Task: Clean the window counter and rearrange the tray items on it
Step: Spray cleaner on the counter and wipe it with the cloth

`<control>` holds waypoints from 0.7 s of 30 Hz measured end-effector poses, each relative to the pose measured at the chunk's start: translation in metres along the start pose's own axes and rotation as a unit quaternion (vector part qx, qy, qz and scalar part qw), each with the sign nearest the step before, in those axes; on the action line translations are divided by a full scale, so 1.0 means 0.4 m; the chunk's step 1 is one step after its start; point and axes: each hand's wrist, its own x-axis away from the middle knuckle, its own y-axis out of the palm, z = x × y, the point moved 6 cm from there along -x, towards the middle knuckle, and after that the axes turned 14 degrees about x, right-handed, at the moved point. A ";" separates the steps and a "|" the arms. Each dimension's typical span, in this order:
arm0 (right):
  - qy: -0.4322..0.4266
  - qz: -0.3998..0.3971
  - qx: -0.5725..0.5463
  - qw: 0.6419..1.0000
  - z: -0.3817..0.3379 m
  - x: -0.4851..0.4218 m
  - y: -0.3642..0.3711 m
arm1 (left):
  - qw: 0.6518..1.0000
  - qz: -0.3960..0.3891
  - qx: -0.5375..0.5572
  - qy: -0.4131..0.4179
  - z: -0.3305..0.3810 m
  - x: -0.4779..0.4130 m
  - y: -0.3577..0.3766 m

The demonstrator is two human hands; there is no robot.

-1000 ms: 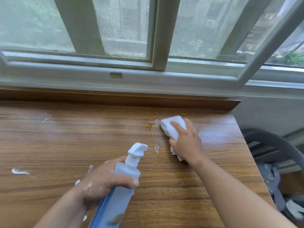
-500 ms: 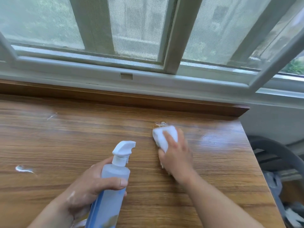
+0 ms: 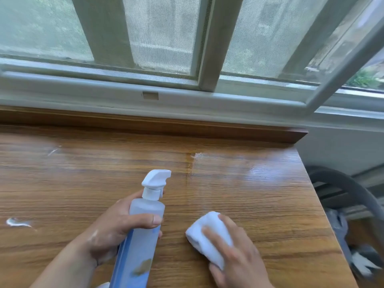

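Head view of a wooden surface (image 3: 62,183) set below a window frame (image 3: 207,48) fitted with mesh screens (image 3: 162,28); a raised wooden ledge (image 3: 145,125) runs along the far edge. The left hand (image 3: 112,229) grips a translucent spray bottle (image 3: 143,221) around its upper body, thumb wrapped across the front and fingers curled behind. The bottle lies tilted, its white trigger head (image 3: 155,179) pointing away from the person and slightly to the right, and its lower part leaves the bottom of the view. The right hand (image 3: 239,258) holds a white pad (image 3: 207,238) against the surface, near the front edge and just to the right of the bottle. Its fingers lie across the top of the pad and its thumb sits at the pad's near end; this hand is blurred. Between the pad and the ledge, a small dab of white foam (image 3: 196,155) sits at the head of a thin wet line, with a glossy wet patch (image 3: 259,169) to its right. Two white smears remain on the left part of the surface: a short streak (image 3: 53,151) near the back and a longer smear (image 3: 15,222) near the left edge. Past the right edge of the surface, lower down, stands a grey chair (image 3: 342,188).
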 end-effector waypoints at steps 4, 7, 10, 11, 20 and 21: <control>0.077 -0.023 0.018 0.997 0.044 -0.191 0.021 | 1.000 0.005 -0.006 0.003 0.002 -0.002 -0.003; 0.159 -0.048 0.030 0.986 0.082 -0.399 0.019 | 1.000 0.006 -0.010 0.010 0.004 0.005 -0.005; 0.241 -0.037 0.024 0.970 0.055 -0.540 0.009 | 1.000 0.005 -0.013 0.017 0.009 0.019 -0.005; 0.243 -0.038 0.026 0.969 0.020 -0.560 0.014 | 1.000 0.010 -0.009 0.022 0.013 0.023 -0.008; -0.006 -0.025 0.036 0.999 -0.161 -0.455 0.077 | 0.999 0.040 -0.012 0.033 0.028 0.044 -0.047; 0.035 -0.024 0.032 0.999 -0.101 -0.462 0.069 | 0.999 0.039 -0.016 0.029 0.026 0.043 -0.044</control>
